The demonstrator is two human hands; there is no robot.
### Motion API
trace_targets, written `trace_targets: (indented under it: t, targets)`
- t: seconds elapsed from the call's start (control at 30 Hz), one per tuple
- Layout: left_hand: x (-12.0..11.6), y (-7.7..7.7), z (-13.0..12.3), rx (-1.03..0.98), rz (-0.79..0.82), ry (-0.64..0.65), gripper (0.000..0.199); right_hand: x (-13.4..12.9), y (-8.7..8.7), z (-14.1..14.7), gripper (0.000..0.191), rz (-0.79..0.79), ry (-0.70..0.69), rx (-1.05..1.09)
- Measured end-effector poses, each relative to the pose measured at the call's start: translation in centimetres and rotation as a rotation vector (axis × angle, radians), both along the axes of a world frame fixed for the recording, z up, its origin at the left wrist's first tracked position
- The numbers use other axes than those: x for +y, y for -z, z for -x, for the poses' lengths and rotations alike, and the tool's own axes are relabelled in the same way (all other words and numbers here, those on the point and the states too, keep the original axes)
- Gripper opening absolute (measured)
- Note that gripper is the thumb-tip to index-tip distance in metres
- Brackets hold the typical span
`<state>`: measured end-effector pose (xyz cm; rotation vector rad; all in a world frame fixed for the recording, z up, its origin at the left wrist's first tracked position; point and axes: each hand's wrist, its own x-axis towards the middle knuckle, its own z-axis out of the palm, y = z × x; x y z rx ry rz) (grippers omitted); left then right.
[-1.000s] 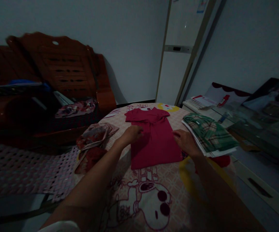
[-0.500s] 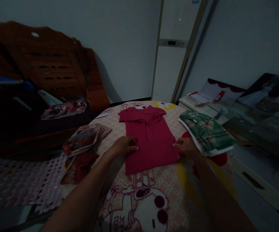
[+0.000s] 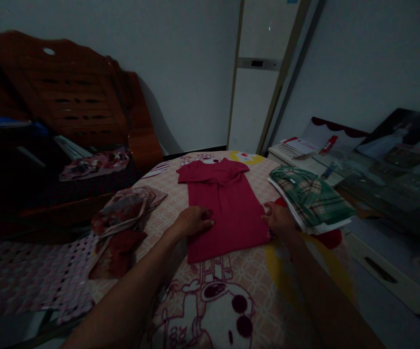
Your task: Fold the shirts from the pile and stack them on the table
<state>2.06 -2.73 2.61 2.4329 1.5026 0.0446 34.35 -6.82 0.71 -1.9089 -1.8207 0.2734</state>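
A dark pink short-sleeved shirt (image 3: 224, 223) lies folded narrow on the table, its collar and sleeves at the far end. Over its left edge rests my left hand (image 3: 194, 220), thumb and fingers curved with a gap between them. My right hand (image 3: 279, 219) is at the shirt's right edge, fingertips on or just beside the fabric, thumb and forefinger slightly apart. Neither hand visibly grips cloth. Near my right wrist, a small dark patterned patch shows at the shirt's edge.
The table has a patterned cloth (image 3: 246, 271). A folded green plaid garment (image 3: 309, 196) lies on white cloth at the right; a crumpled reddish floral garment (image 3: 122, 223) is at the left. Around stand a wooden bench (image 3: 75, 97), a woven seat (image 3: 31, 271) and a glass-topped cabinet (image 3: 384, 179).
My left hand has shifted slightly right and inward over the shirt. The fingers of my right hand have loosened a little at the edge. The shirt keeps its shape.
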Motion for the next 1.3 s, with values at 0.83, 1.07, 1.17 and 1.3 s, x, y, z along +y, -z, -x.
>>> trace_targets:
  t: [0.83,1.07,1.17,1.3]
  targets:
    - [-0.4,1.6,-2.7,-0.096,-0.058,-0.050,0.030,2.2,0.7,3.4,0.031,-0.062,-0.467,-0.482]
    - [-1.4,1.4,-2.4,-0.224,-0.075,0.047,0.020,2.3,0.4,2.7,0.019,-0.138,-0.501,-0.400]
    - [-1.3,0.2,-2.1,-0.287,-0.108,0.075,0.015,2.1,-1.4,2.9,0.018,-0.128,-0.452,-0.356]
    - [0.5,-2.1,-2.0,-0.294,-0.196,0.044,0.014,3.7,-4.6,3.8,0.020,-0.171,-0.368,-0.378]
